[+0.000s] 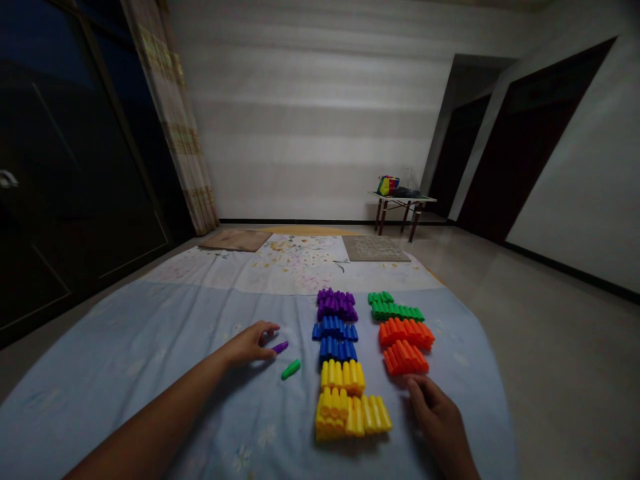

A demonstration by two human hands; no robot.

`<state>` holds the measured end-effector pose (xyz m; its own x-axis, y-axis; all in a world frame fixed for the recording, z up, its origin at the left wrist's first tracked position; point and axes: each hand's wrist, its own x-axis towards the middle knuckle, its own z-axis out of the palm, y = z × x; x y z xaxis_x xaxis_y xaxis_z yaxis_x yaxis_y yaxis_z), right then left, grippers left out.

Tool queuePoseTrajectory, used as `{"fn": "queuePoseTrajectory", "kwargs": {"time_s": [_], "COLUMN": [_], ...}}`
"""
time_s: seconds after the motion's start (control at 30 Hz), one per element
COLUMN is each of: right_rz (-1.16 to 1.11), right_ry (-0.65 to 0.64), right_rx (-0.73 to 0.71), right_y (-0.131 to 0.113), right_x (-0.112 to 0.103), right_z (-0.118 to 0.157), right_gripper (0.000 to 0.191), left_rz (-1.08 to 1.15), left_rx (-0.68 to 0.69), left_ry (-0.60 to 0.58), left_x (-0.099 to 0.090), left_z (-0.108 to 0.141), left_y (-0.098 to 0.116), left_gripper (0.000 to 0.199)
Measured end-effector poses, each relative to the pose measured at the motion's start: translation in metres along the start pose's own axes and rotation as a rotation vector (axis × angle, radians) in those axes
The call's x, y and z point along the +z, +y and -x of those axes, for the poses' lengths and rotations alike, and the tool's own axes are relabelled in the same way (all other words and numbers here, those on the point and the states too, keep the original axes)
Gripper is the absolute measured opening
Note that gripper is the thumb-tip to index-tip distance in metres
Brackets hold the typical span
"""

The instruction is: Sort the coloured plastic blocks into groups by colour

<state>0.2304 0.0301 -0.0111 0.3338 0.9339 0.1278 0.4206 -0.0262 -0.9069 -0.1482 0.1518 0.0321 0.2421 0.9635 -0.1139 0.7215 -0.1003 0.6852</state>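
Observation:
My left hand (253, 343) rests on the cloth with fingers apart, its fingertips beside a purple piece (281, 347). Just nearer lies a green piece (291, 369). Rows of purple (337, 305), blue (339, 339) and yellow pieces (343, 377) run down the middle, the yellow ones nearest me and partly stacked. To their right are green (397, 311) and orange pieces (406, 358). My right hand (433, 403) is below the orange group, its thumb and forefinger close together; whether anything is between them is hidden.
A light blue floral cloth (200, 320) covers the table. Two flat boards, one brown (237, 240) and one grey (376, 249), lie at its far edge. Beyond, a small table (425, 199) holds a colourful bag (387, 186) near the wall.

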Motion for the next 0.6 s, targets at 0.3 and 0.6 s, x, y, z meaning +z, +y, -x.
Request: {"fn": "queuePoseTrajectory", "kwargs": {"time_s": [0.3,0.6], "right_rz": [-0.057,-0.042], "right_ry": [0.018,0.005], "right_rx": [-0.028,-0.049], "right_y": [-0.004,0.004], "right_x": [0.001,0.003], "right_z": [-0.001,-0.003], "right_gripper": [0.042,0.036], "left_rz": [-0.152,-0.216], "left_rx": [0.105,0.009], "left_ry": [-0.021,-0.176], "left_x": [0.014,0.008], "left_z": [-0.002,-0.011], "left_y": [-0.004,0.007], "left_gripper": [0.050,0.054]}}
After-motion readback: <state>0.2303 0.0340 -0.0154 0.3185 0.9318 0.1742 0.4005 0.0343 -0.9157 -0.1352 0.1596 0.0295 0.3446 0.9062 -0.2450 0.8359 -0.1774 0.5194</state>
